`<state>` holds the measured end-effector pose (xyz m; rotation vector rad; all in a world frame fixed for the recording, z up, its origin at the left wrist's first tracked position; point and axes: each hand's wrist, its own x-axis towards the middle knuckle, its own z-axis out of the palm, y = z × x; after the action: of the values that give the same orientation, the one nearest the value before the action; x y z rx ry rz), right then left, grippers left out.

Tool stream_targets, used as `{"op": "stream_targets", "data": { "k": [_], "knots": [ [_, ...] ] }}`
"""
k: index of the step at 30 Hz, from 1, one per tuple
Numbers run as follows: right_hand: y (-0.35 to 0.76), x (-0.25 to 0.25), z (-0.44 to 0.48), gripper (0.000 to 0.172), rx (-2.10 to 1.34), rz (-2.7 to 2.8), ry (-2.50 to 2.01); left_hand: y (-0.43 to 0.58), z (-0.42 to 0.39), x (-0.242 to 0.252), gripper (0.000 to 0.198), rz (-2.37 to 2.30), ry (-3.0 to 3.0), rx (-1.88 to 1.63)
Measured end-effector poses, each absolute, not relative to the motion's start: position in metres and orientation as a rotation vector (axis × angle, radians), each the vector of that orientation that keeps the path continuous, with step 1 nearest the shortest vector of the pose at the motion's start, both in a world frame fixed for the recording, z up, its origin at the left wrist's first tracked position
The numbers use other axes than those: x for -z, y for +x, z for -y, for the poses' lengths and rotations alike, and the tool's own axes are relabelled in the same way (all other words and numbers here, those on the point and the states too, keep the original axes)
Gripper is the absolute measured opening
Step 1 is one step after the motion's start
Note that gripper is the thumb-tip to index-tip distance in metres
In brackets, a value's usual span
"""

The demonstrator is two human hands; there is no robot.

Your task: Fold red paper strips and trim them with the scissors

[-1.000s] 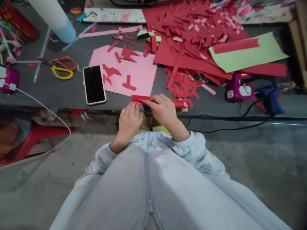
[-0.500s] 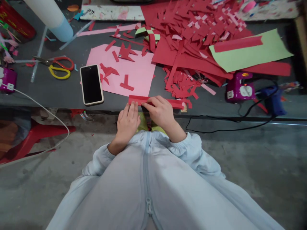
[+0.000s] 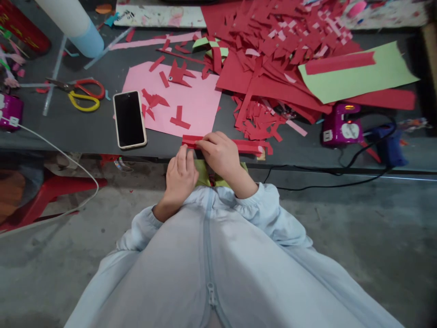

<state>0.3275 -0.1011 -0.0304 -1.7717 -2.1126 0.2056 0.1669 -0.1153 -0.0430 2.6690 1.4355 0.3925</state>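
Observation:
A long red paper strip, folded along its length, lies at the table's near edge. My right hand is closed on it left of the middle, thumb and fingertips together on the fold. At the strip's left end rests my left hand, its fingers stretched out and their tips on the near edge. Just beyond is a pink paper sheet bearing several red cut pieces, among them a fish-like shape with an eye. The undersides of both hands are hidden.
To the left are a phone, scissors and a white-and-blue bottle. Red paper scraps pile up at the back right beside a green sheet. A purple device with a black cable sits right.
My right hand has slid left along the strip, toward my left hand. The left fingertips stay near the strip's left end, slightly shifted.

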Motion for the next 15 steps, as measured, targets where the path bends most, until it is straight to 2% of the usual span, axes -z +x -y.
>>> {"op": "stream_targets", "data": {
  "k": [15],
  "knots": [
    [0.3315,0.0301,0.105,0.035,-0.172,2.254,-1.716,0.1724,0.1138,0.0363,0.046,-1.46,2.675,-0.35]
  ]
}}
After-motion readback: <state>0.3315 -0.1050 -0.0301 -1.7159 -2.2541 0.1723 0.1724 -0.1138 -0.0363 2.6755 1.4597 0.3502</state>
